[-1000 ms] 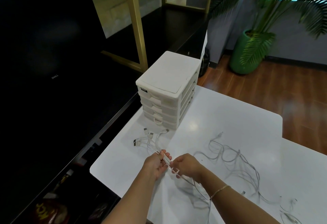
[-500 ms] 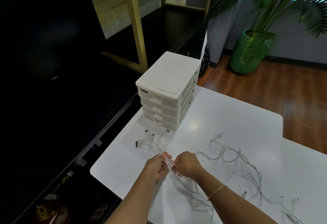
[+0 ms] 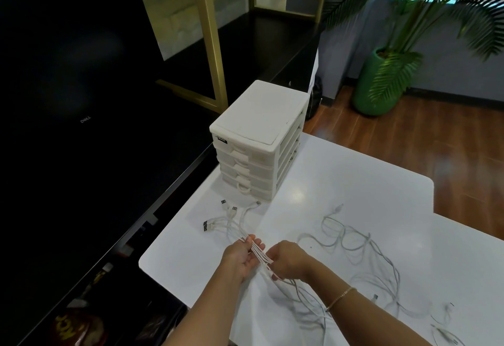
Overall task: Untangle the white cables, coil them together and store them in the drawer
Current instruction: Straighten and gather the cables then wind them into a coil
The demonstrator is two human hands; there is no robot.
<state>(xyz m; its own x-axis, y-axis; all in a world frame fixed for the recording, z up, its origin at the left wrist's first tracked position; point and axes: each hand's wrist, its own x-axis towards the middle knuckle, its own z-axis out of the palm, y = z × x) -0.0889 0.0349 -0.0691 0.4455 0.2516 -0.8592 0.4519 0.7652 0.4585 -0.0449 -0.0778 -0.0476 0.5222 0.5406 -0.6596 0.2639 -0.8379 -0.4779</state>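
Both the left hand and right hand pinch the gathered white cables above the white table. Light, limp, slippery strands; best gripped near the USB plugs.

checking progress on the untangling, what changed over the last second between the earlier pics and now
Little. Both hands, left and right, keep their grip on the white cables; the plug ends have fanned slightly toward the drawer unit. Its drawers stay closed, and the loose loops lie unchanged.
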